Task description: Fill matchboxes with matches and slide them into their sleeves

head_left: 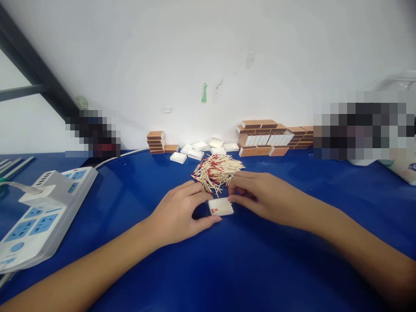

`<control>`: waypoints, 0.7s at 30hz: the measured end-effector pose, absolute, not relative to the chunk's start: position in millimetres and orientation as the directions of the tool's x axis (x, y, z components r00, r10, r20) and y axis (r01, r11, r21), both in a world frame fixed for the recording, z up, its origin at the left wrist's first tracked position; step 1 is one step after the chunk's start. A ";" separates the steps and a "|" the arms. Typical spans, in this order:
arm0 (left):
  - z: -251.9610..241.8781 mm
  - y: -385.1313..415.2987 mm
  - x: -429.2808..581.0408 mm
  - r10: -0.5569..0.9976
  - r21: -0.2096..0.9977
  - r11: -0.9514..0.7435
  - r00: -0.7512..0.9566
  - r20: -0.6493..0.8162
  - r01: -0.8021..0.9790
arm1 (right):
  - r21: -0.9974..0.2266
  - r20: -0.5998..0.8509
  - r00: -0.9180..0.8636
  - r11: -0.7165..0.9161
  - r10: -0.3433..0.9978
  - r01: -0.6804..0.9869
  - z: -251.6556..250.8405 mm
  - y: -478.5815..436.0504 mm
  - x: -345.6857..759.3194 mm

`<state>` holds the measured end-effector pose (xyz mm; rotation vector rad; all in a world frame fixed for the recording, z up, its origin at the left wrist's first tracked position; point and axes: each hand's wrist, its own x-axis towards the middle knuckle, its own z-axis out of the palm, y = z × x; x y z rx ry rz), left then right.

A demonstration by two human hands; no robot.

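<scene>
Bare forearms (110, 255) come in from either side, nearest of all, facing a pale wall (178, 52) across a blue table (208, 268). On the left lies a white power strip (53, 213) with blue sockets and a plug (47, 190) in it. The left hand (178, 212) is loosely curled, thumb and forefinger holding the left end of a small white tray (225, 207); the right hand (260, 193) bends its fingers in, thumb and forefinger nearly together at the tray's right end, and from where I stand I cannot tell whether they pinch anything. Brown matchboxes (263, 151) are stacked by the wall to the right, with a smaller stack (155, 143) farther left. Just beyond the hands spreads a heap of red-tipped matches (221, 169), and behind it several more white trays (195, 154) lie in a loose cluster. The small tray sits between the hands, a few loose matches (214, 210) inside, red heads leftward
</scene>
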<state>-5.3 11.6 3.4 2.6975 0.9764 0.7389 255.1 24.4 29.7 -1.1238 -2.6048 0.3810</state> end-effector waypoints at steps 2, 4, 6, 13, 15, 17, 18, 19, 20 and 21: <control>3.2 11.3 -5.6 0.638 0.329 -0.770 0.662 0.393 0.547 | -0.407 0.087 -0.683 0.652 0.725 0.640 30.9 24.0 257.1; 2.9 10.9 -6.0 0.639 0.332 -0.769 0.662 0.392 0.546 | -0.451 0.053 -0.689 0.633 0.723 0.629 30.0 22.4 255.8; 2.5 10.6 -6.5 0.639 0.333 -0.769 0.664 0.388 0.546 | -0.464 0.064 -0.678 0.623 0.732 0.630 28.2 20.8 252.2; 3.0 9.4 -6.8 0.624 0.347 -0.780 0.686 0.374 0.521 | -0.442 0.227 -0.633 0.658 0.740 0.610 18.3 25.8 246.1; 4.0 7.7 -5.7 0.603 0.363 -0.793 0.715 0.354 0.489 | -0.397 0.289 -0.609 0.671 0.739 0.626 11.3 30.7 248.2; 5.2 5.4 -4.1 0.579 0.373 -0.806 0.741 0.340 0.459 | -0.343 0.310 -0.619 0.692 0.722 0.635 2.9 35.8 250.2; 5.7 4.3 -3.3 0.570 0.373 -0.812 0.750 0.336 0.450 | -0.321 0.304 -0.634 0.703 0.711 0.635 -1.0 37.9 250.7; 6.2 3.3 -2.6 0.563 0.371 -0.816 0.756 0.334 0.444 | -0.308 0.295 -0.645 0.709 0.705 0.634 -4.4 39.5 250.8; 6.5 2.6 -2.1 0.559 0.369 -0.818 0.760 0.332 0.441 | -0.303 0.287 -0.651 0.711 0.703 0.634 -7.0 40.6 250.5; 6.7 2.3 -1.8 0.558 0.367 -0.819 0.761 0.330 0.441 | -0.304 0.281 -0.650 0.708 0.706 0.637 -8.7 41.3 249.9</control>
